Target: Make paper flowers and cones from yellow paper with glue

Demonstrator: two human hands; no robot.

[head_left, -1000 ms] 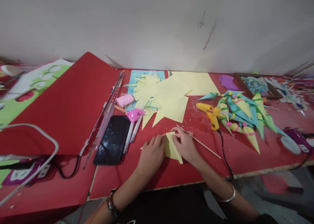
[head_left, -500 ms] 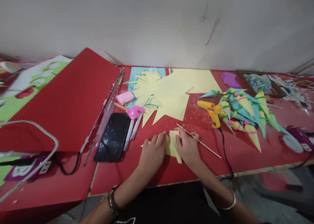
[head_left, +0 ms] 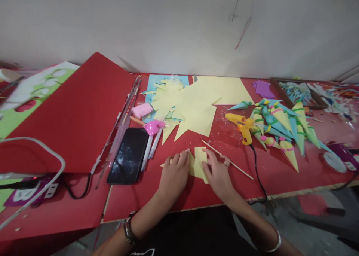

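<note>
A small piece of pale yellow paper [head_left: 200, 162] lies near the front of the red table, with an upright fold or strip on its right part. My left hand [head_left: 174, 173] presses on its left side, fingers close together; a pointed yellow tip shows beyond the hand. At the right edge is my right hand [head_left: 219, 175], its thumb and fingers apart, the fingertips at or just touching the paper. A thin wooden stick [head_left: 238, 166] lies slanting past that hand's fingers. What lies under my left palm is hidden.
A black phone [head_left: 128, 157], white pens and pink clay packets [head_left: 154, 127] are on the left. Cut yellow sheets [head_left: 196, 113] lie behind. To the right are a yellow glue gun [head_left: 241, 127] with its cord and several paper cones [head_left: 290, 157]. A large red sheet [head_left: 84, 117] covers the left.
My right thumb and fingers have spread and drawn slightly right, off the paper's fold, which now lies wider and flatter. My left hand has stayed in place.
</note>
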